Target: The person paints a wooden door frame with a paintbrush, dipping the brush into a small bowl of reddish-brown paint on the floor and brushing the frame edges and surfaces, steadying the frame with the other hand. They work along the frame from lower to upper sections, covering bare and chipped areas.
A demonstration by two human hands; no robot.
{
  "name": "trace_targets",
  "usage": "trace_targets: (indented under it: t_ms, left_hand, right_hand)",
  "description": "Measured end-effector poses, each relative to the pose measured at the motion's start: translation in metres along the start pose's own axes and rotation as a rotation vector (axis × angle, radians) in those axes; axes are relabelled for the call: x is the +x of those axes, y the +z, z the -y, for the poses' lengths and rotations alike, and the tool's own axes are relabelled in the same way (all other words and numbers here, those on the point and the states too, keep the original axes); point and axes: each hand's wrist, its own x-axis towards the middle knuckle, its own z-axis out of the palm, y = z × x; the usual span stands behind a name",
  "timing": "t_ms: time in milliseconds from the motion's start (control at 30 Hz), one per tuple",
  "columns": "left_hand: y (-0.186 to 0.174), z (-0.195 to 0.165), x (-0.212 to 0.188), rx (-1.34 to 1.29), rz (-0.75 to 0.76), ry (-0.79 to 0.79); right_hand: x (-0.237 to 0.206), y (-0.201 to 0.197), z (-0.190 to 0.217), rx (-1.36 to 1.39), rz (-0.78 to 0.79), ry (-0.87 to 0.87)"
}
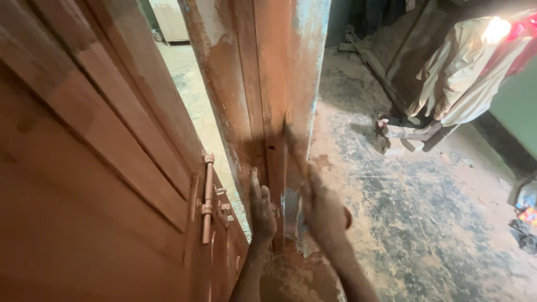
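My left hand (262, 210) lies flat against the worn wooden door frame (263, 84), fingers pointing up, holding nothing. Just right of it, my right hand (324, 212) grips a thin, motion-blurred tool (295, 151). The tool slants up and to the left, and its tip reaches the frame beside a small dark hole (271, 148). A rounded orange end (348, 218) shows behind the right hand. I cannot tell what kind of tool it is.
A reddish panelled door (95, 168) fills the left, open, with a sliding bolt (208, 198) on its edge. The dusty concrete floor (425, 212) spreads to the right. Wood scraps (398, 137), leaning boards and hanging cloth (464, 72) sit at the back right. Colourful litter (526, 215) lies at the right edge.
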Motion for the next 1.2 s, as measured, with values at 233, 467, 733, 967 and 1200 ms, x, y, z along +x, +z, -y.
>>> trace_targets:
  t_ms: [233,467,733,967,1200]
  left_hand:
    - [0.0,0.004,-0.006,0.003,0.007,0.04]
    - [0.001,0.01,-0.007,0.032,-0.005,0.034]
    - [0.004,0.008,-0.006,-0.022,0.005,-0.006]
    - [0.0,0.016,-0.005,0.02,0.01,0.028]
    - [0.002,0.026,-0.01,-0.268,0.025,-0.226]
  right_hand:
    - [-0.062,0.013,-0.034,0.437,0.022,-0.102]
    - [0.008,-0.013,-0.056,0.359,0.289,-0.233]
    - [0.026,-0.038,-0.108,0.704,-0.163,0.041]
    - [0.007,0.047,-0.078,0.509,0.024,0.407]
    - [-0.058,0.063,-0.059,0.549,0.095,-0.04]
